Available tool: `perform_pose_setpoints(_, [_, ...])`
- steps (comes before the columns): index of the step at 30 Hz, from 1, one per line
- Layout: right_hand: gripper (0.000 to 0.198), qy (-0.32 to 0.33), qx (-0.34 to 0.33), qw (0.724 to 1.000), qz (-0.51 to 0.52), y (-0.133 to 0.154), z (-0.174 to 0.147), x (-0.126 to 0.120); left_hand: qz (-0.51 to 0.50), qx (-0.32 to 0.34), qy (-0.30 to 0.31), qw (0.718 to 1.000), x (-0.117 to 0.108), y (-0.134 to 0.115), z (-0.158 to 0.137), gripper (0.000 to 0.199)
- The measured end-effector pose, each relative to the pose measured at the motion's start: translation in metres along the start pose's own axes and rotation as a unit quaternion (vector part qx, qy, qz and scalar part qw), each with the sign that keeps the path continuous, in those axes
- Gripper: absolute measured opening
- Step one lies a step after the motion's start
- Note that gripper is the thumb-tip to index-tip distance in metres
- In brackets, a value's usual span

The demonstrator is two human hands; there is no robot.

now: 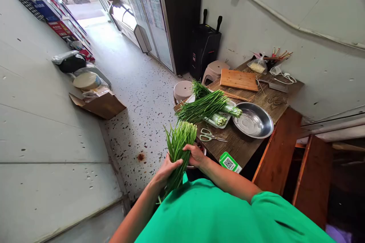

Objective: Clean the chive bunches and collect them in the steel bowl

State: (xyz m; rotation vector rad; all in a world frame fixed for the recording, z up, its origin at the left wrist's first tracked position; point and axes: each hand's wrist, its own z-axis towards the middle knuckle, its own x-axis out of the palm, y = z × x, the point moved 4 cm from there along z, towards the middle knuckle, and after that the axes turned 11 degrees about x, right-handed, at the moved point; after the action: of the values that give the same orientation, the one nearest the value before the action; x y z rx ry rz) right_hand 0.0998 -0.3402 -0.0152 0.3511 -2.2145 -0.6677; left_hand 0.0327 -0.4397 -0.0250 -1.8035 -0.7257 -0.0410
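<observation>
From the head view, a person in a green shirt (pixel 216 212) is facing a wooden worktop (pixel 242 150), where a steel basin (pixel 264 126) is standing near the right-hand edge. A bunch of what look like garlic chives (pixel 180 140) is being held up to the left of the basin and nearer the body. Its long axis is running away from the lap, pale cut ends far, leaf tips trailing near, and it is lying directly inside both grips, so nothing is separating it from either palm. The right hand (pixel 197 155) is closing round the basin-side flank; the left hand (pixel 169 169) is clasping the stalks lower down, farther from the basin, thumb across them. Both are curled firmly, though I cannot see the fingers underneath. Scissors (pixel 212 137) are resting between bunch and basin, nearer the right hand. Wrapped chive bundles (pixel 209 106) are lying just left of the basin, a cutting board (pixel 239 80) beyond it.
</observation>
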Motion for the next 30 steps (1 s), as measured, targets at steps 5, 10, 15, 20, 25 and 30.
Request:
perform_pose_setpoints(5, [0.026,0.000,-0.002,0.999,-0.050,0.005,-0.004,-0.005,-0.123,-0.095,0.019,0.988,0.001,0.005,0.004,0.049])
perform_pose_setpoints(10, [0.023,-0.004,-0.012,0.988,-0.153,0.008,-0.007,-0.015,-0.227,-0.137,0.095,0.960,0.009,0.014,-0.003,0.054])
perform_pose_setpoints(15, [0.029,0.003,-0.175,0.954,-0.242,0.025,-0.018,-0.014,-0.281,-0.128,0.235,0.922,0.019,0.012,-0.020,0.080])
perform_pose_setpoints(20, [0.029,-0.016,-0.137,0.965,-0.223,0.045,-0.028,-0.004,-0.288,-0.076,0.130,0.946,0.011,0.007,-0.021,0.077])
perform_pose_setpoints(25, [0.038,-0.025,-0.098,0.983,-0.154,0.055,-0.035,0.000,-0.155,-0.089,0.032,0.983,0.015,0.008,-0.020,0.050])
perform_pose_setpoints(30, [0.025,0.032,-0.026,0.998,-0.053,0.049,-0.034,-0.008,-0.269,-0.163,0.127,0.941,0.028,0.003,-0.026,0.060])
